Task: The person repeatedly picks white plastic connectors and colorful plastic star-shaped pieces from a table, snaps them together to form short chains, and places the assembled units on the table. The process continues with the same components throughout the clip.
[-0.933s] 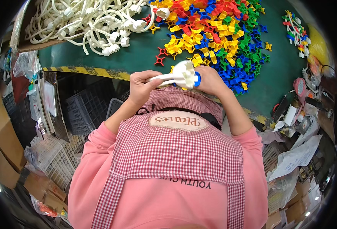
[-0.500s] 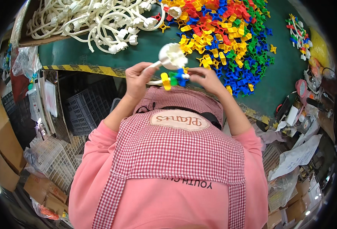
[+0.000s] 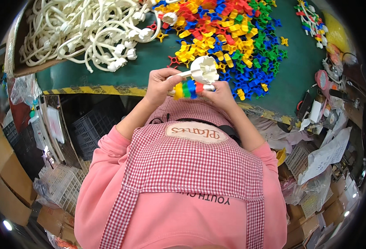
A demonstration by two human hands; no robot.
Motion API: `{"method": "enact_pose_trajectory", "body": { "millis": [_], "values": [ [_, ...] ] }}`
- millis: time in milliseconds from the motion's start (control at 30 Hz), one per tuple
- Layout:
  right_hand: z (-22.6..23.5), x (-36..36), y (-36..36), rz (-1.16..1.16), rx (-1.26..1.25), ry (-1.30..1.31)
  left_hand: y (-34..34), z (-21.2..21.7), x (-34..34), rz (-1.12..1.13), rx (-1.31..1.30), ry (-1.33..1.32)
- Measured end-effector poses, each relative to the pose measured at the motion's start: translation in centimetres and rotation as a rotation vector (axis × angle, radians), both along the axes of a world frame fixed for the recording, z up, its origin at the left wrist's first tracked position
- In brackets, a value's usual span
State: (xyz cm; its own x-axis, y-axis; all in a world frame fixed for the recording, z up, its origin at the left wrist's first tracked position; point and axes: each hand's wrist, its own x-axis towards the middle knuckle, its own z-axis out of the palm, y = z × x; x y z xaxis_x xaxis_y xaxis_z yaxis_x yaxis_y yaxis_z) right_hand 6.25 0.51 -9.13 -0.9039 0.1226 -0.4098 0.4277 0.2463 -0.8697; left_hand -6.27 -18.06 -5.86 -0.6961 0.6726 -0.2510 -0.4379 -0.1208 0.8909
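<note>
While left hand (image 3: 161,87) pinches white cup-ended tube (image 3: 186,74), coloured clips (image 3: 187,89) run left-to-right nearside of its cup (image 3: 204,69) toward right hand (image 3: 221,93), fingers pinched on white tip (image 3: 208,87).

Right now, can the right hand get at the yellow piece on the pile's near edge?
Likely yes: the yellow piece lies close by, just right of the right hand, with nothing visible covering it. But the hand is busy at the white tube, so it may need freeing first.
</note>
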Motion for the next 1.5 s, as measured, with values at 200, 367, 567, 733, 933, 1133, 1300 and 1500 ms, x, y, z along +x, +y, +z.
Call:
{"method": "enact_pose_trajectory", "body": {
  "millis": [200, 367, 567, 733, 933, 1133, 1300, 1500],
  "values": [
    [-1.2, 1.5, 4.3, -0.459, -0.268, 0.255, 6.6, -0.4, 0.3, 0.116, 0.181, -0.256],
    [-4.9, 7.0, 17.6, -1.252, -0.187, 0.427, 9.6, -2.6, -1.8, -0.092, -0.429, 0.660],
    [-14.7, 22.5, 37.7, -1.776, -0.347, 0.305, 13.9, -6.9, -14.0, 0.216, -0.900, 1.408],
    [-11.7, 12.8, 29.6, -1.227, 0.564, 0.029, 16.2, -5.3, -18.0, 0.121, -0.931, 1.221],
    [-4.3, -3.6, 13.2, -0.020, 0.863, 0.492, 15.3, 2.2, -13.0, 0.387, -0.612, 1.131],
    [-6.8, -3.5, 11.1, 0.128, 0.597, 0.428, 10.6, 4.5, -7.8, 0.316, -0.612, 0.838],
    [-8.2, -6.7, 11.4, 0.238, 0.813, 0.264, 8.6, 3.9, -4.9, 0.311, -0.496, 0.506],
    [-7.6, -5.6, 10.5, 0.183, 0.967, 0.271, 6.7, 3.6, -2.5, 0.354, -0.486, 0.502]
  ]
}}
